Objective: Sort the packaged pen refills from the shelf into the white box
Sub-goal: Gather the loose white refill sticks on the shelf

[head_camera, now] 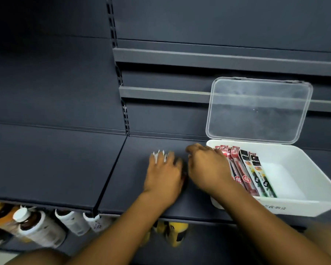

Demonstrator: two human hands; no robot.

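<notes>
Fingers of left hand [163, 173] flat, released on shelf [130, 188]; grip of right hand [204, 169] unclear beside white box [306, 204].

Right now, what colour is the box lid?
Clear, colourless lid; the head view shows it best.

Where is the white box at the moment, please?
In the head view, the white box sits at the right on the dark shelf, its clear lid open, just right of the right hand, with packaged refills in its left part.
</notes>
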